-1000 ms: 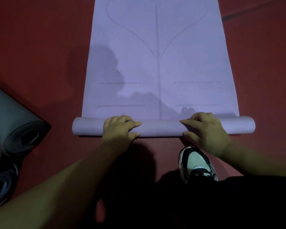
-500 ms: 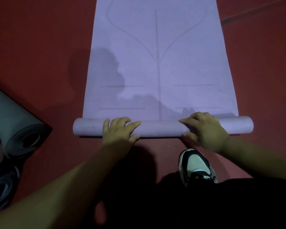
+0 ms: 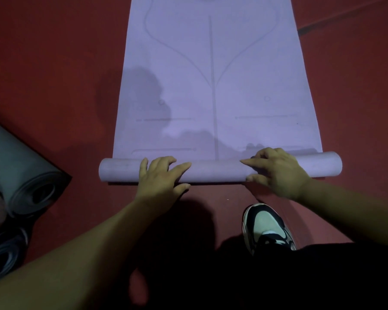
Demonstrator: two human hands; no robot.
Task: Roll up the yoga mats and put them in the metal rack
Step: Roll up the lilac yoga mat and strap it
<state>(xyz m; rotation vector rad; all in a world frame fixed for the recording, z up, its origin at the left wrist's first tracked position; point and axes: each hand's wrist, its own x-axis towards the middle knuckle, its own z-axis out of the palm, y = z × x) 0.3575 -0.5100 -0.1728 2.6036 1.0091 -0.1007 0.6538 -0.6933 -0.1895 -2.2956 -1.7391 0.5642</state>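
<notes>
In the head view we look down on a lilac yoga mat (image 3: 211, 86) that lies flat on a red floor (image 3: 54, 74) and runs away from us to the top edge of the frame. Faint lines are printed on it: a straight centre line, two curves that meet it, and short bars lower down. Its near end is wound into a slim roll (image 3: 215, 173) that lies across the frame, resting on the floor just in front of the person.

We find the left hand (image 3: 160, 177) on the roll left of the centre line. Its fingers are bent over the top of the roll and its thumb lies against the near side, so it grips the roll. The right hand (image 3: 276, 171) sits right of the centre line and grips the same way: the fingers curl over the far side, the index finger points left along the top, and the thumb presses the near side low down. Both forearms reach in from the bottom of the frame.

Just below the right hand we see a black and white sneaker (image 3: 267, 227) on the floor, its toe pointing toward the roll, with dark clothing (image 3: 323, 276) beneath it. At the left edge lie other rolled mats, well apart from the lilac one: a grey-green rolled mat (image 3: 16, 166) with its open end toward us, and a dark blue rolled mat (image 3: 2, 258) below it.
</notes>
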